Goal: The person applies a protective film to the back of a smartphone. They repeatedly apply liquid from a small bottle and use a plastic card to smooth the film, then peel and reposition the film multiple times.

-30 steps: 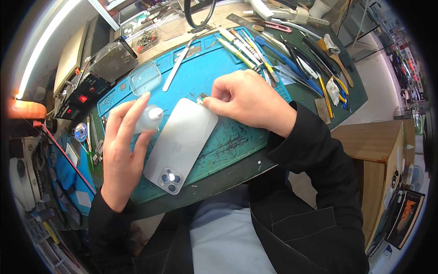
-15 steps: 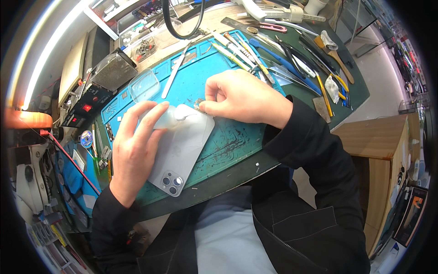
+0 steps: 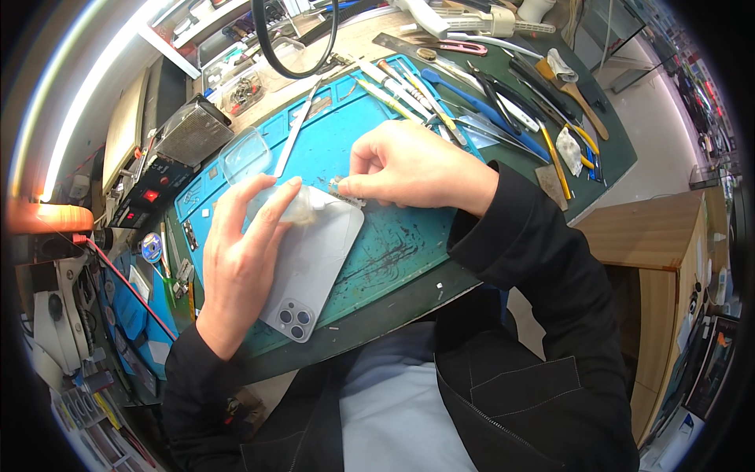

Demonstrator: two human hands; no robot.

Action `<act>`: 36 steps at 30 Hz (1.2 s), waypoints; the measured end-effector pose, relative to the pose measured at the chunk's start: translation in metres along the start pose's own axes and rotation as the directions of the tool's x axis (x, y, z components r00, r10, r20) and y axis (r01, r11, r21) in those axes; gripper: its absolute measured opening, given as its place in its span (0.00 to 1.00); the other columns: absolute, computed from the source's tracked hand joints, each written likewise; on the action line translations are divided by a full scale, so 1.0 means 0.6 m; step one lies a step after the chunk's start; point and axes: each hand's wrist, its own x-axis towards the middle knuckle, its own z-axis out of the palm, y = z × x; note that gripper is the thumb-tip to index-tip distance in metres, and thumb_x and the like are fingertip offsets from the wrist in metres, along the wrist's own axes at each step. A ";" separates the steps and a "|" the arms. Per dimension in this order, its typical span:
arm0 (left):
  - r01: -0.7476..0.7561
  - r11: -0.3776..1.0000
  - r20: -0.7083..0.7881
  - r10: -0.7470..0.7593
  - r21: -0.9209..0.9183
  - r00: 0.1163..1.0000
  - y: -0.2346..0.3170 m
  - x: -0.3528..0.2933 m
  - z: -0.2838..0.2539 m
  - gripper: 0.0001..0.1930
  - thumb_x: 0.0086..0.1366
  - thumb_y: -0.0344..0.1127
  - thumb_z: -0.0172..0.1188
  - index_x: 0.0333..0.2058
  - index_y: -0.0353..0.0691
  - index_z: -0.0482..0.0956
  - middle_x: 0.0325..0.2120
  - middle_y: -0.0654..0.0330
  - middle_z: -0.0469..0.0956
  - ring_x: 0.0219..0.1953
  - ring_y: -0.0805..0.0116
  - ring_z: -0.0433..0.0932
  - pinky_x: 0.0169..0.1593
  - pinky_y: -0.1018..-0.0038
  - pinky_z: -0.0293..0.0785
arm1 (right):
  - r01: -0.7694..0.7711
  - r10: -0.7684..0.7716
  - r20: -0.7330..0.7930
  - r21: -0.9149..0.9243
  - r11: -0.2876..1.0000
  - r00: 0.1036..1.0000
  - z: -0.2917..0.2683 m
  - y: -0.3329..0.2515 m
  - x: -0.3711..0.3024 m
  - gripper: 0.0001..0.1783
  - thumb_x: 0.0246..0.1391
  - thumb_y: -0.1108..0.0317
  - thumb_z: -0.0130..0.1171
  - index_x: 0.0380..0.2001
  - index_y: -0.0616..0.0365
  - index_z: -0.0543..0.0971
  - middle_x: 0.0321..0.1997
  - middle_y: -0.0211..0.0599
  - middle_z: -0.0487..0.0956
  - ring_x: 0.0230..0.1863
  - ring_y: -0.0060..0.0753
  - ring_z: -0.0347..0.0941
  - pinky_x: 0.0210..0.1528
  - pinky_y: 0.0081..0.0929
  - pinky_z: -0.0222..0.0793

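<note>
Cluttered with tools along its far edge, the bench (image 3: 605, 169) carries a blue work mat (image 3: 393, 236) where I am busy. On the mat's near left part lies a silver phone (image 3: 311, 275), back up, its camera cluster toward the near edge of the bench. My left hand (image 3: 244, 259) lies flat along the phone's left side, fingers stretched over its top end and resting on a bit of clear film (image 3: 295, 208); it presses rather than grasps. My right hand (image 3: 409, 169) is pinched shut on a small metal part (image 3: 346, 191) right at the phone's top right corner; the part is too small to make out clearly. A clear plastic case (image 3: 245, 153) sits near the mat's far left corner, just beyond my left fingertips. To do this well, I judge I should keep the left palm firm so the phone cannot slide, and work the pinched piece with small, slow moves, low to the mat.
</note>
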 end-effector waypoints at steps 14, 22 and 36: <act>-0.054 0.994 -0.033 0.057 0.100 0.998 0.002 0.007 0.002 0.32 0.55 0.20 0.70 0.60 0.48 0.84 0.56 0.53 0.77 0.58 0.50 0.78 0.60 0.60 0.77 | 0.025 -0.025 -0.011 0.000 1.000 1.000 0.001 0.001 -0.002 0.21 0.60 0.51 0.71 0.29 0.61 0.86 0.20 0.34 0.82 0.22 0.25 0.78 0.28 0.28 0.72; 0.056 0.993 -0.101 -0.066 -0.105 0.993 -0.023 -0.010 0.002 0.29 0.64 0.19 0.65 0.65 0.40 0.77 0.59 0.50 0.76 0.60 0.50 0.77 0.62 0.62 0.75 | 0.036 -0.036 -0.016 0.002 0.999 0.999 0.002 0.004 0.000 0.21 0.59 0.51 0.71 0.30 0.62 0.86 0.21 0.36 0.82 0.23 0.30 0.79 0.30 0.31 0.73; 0.447 0.738 0.015 -0.511 -0.506 0.860 -0.047 -0.130 -0.014 0.33 0.74 0.25 0.61 0.73 0.32 0.57 0.64 0.46 0.76 0.67 0.58 0.74 0.71 0.64 0.66 | 0.063 -0.078 -0.100 -0.147 0.987 0.992 0.014 -0.002 -0.007 0.20 0.59 0.53 0.72 0.32 0.62 0.86 0.25 0.41 0.83 0.28 0.38 0.80 0.34 0.35 0.75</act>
